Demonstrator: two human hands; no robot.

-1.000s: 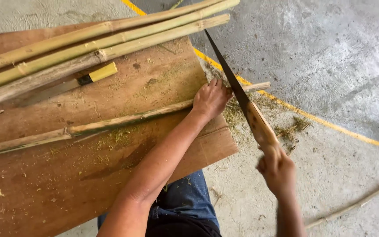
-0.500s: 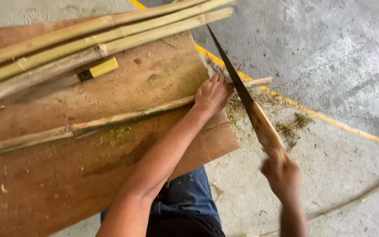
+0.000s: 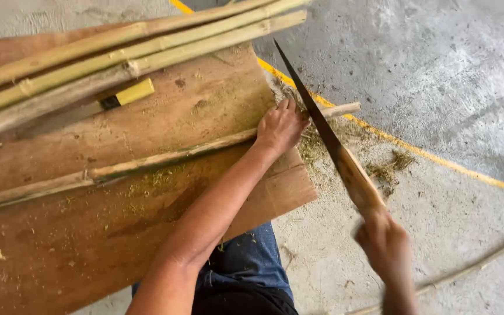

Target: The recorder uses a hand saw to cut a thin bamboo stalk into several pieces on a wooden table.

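Observation:
My left hand presses a thin bamboo pole down on a brown wooden board, near the board's right edge. The pole's short end juts past the board over the floor. My right hand, blurred, grips the wooden handle of a hand saw. The saw's dark blade crosses the pole just right of my left hand's fingers.
Several longer bamboo poles lie along the board's far edge, with a yellow-handled tool beside them. Sawdust and green shavings cover the concrete floor near a yellow painted line. A thin stick lies at the lower right.
The saw and my right hand have drawn back and down toward me along the cut. My left hand stays on the pole.

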